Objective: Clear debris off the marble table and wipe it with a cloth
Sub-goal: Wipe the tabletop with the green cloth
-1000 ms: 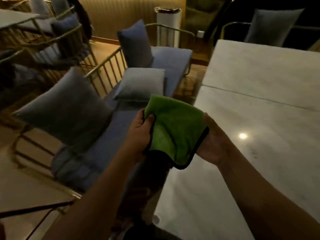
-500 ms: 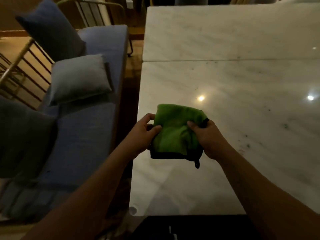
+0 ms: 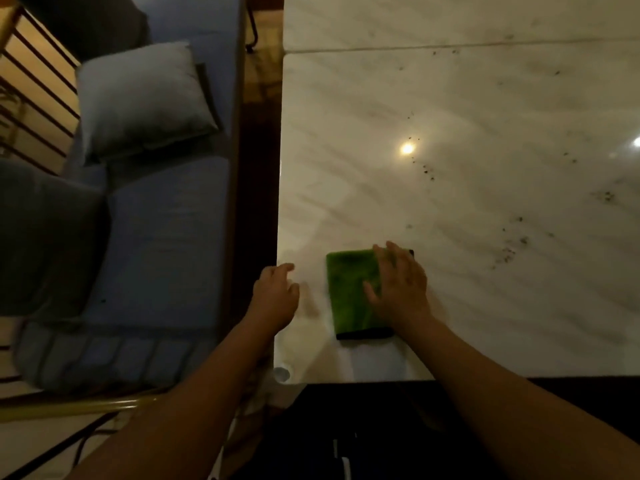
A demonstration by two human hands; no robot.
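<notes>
1. My left grip (image 3: pixel 275 292) rests at the left edge of the counter (image 3: pixel 485 323), close to its near corner. The fingers are loosely curled and hold nothing.
2. My right grip (image 3: pixel 398 289) lies flat on the cloth (image 3: pixel 349 289), fingers straight and a little spread, pressing on its right half. It clamps nothing.
3. The cloth is bright green and fuzzy, folded into a neat rectangle. A dark binding shows along its near edge and at its far right corner. It lies flat on the counter near the front left corner, just right of my left grip and not touching it.
4. The counter is pale, glossy marble with soft grey veins.
5. Dark specks (image 3: pixel 507 254) lie scattered on the marble to the right of the cloth and beyond it, well apart from it. Some form a loose trail farther out.
6. That trail runs up to a bright round light spot (image 3: pixel 407 148) reflected in the surface.
7. A seam (image 3: pixel 450 47) crosses the counter at the far end.
8. Left of the counter stands a blue seat (image 3: pixel 166 237) carrying a pale cushion (image 3: pixel 138 98) and a darker cushion (image 3: pixel 45 237).
</notes>
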